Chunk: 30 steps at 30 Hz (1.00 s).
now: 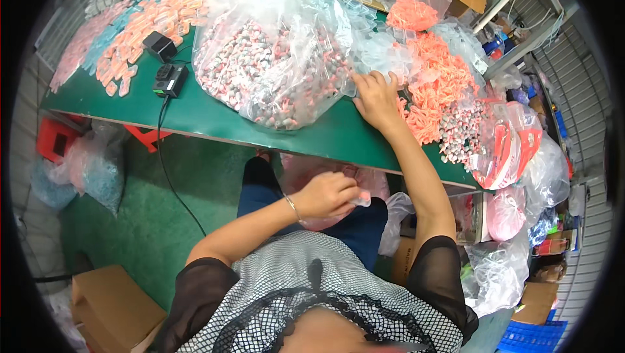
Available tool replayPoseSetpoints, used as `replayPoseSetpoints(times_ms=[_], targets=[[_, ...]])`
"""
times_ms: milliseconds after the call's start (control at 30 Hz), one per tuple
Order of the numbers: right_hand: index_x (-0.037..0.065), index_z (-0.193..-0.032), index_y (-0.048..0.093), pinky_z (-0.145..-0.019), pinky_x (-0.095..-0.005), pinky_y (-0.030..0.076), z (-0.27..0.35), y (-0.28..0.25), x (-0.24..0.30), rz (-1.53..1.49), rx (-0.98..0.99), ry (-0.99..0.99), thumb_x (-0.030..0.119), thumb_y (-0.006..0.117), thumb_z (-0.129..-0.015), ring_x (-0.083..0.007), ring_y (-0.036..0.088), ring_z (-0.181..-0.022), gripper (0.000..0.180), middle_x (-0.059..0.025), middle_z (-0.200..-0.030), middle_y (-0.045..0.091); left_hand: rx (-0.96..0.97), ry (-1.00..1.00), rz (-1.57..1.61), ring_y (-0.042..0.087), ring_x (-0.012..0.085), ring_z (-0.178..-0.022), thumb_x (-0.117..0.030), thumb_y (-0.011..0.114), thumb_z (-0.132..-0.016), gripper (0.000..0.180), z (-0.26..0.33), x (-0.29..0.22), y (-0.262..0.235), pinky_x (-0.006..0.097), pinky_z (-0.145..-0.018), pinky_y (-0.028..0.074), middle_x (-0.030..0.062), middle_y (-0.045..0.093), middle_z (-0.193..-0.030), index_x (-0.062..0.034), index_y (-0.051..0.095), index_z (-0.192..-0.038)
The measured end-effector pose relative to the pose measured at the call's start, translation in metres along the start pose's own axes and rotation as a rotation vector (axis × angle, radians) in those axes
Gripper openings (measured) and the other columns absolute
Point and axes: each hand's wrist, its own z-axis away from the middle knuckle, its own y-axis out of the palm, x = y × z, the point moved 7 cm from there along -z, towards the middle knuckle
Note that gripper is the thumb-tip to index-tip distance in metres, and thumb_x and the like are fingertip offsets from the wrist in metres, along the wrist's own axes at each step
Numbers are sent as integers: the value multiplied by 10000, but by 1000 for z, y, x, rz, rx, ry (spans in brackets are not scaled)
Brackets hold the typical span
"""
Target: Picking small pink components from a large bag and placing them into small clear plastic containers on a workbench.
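The left hand [327, 195] pinches a small pink-and-clear piece [362, 199] at its fingertips, above the lap and just off the near edge of the green table [140, 102]. The right hand [377, 100], fingers spread and bent, is beside the pile of clear plastic pieces [385, 54]; whether its fingertips touch them, I cannot tell. Left of that hand sits the clear bag of mixed small pieces [267, 70]; to its right lies the coral strand pile [435, 86]. The step in hand looks like reaching at the tabletop while holding one piece; it calls for a steady left pinch and careful right fingertips.
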Motion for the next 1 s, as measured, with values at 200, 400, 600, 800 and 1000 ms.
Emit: replayPoseSetpoints(times_ms=[200, 400, 600, 800, 1000], targets=[[58, -1242, 566, -868, -407, 456, 43, -3, -11, -397, -113, 297, 91, 683, -803, -245, 632, -874, 456, -80, -944, 664, 398, -519, 105, 653, 340, -933, -325, 617, -855, 299, 113, 82, 151, 448, -792, 530, 137, 666, -1035, -123, 650, -1073], [23, -1266, 568, -612, -255, 469, 102, -3, -13, -977, -76, 851, 33, 632, -878, -64, 569, -672, 394, -35, -776, 627, 788, -691, 29, 655, 377, -955, -346, 594, -871, 370, 148, 102, 197, 470, -806, 530, 178, 669, -1046, -110, 609, -1155], [71, -1209, 580, -652, -439, 499, 107, -34, -6, -467, 79, 757, 184, 661, -843, -342, 653, -725, 392, -140, -763, 656, 425, -398, 186, 649, 350, -882, -198, 648, -839, 239, 72, 64, 114, 435, -773, 530, 141, 653, -942, -81, 663, -1047], [74, -1123, 628, -760, -448, 497, 112, -44, -5, -367, 131, 636, 138, 667, -829, -345, 636, -872, 303, -151, -895, 655, 35, -215, -23, 629, 336, -815, -60, 625, -810, 172, -52, 32, -47, 422, -711, 516, 132, 611, -874, -47, 641, -981], [14, -795, 670, -862, -424, 475, 98, -57, 3, -301, -51, 277, 98, 734, -736, -319, 582, -1006, 121, -132, -1057, 622, -69, -335, -741, 656, 299, -811, -73, 623, -758, 124, -99, 102, -76, 394, -655, 546, 135, 627, -889, -45, 652, -875]])
